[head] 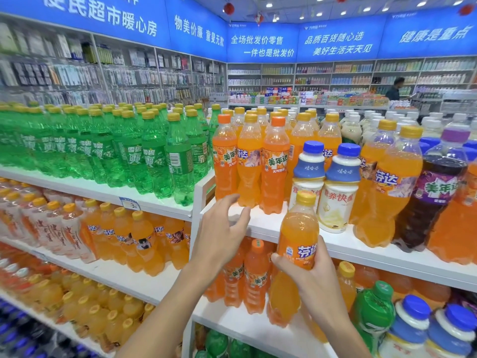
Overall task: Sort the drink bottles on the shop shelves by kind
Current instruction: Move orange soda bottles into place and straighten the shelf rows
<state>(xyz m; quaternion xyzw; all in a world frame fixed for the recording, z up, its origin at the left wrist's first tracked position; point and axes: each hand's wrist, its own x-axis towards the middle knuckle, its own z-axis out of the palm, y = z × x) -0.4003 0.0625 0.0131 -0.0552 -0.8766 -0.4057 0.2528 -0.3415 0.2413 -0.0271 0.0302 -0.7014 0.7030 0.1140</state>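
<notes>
My right hand grips an orange Fanta bottle with a yellow cap, upright in front of the top shelf on the right. My left hand is open, fingers spread, reaching toward the shelf's front edge just below three orange-capped Mirinda bottles. Two white milk-drink bottles with blue caps stand behind the held bottle. A purple grape soda bottle stands among the yellow-capped Fanta bottles at the right.
Green Sprite bottles fill the left top shelf. Below them stand pale tea drinks and more orange soda. Lower right shelves hold orange Mirinda, a green bottle and blue-capped milk drinks. A person stands far back right.
</notes>
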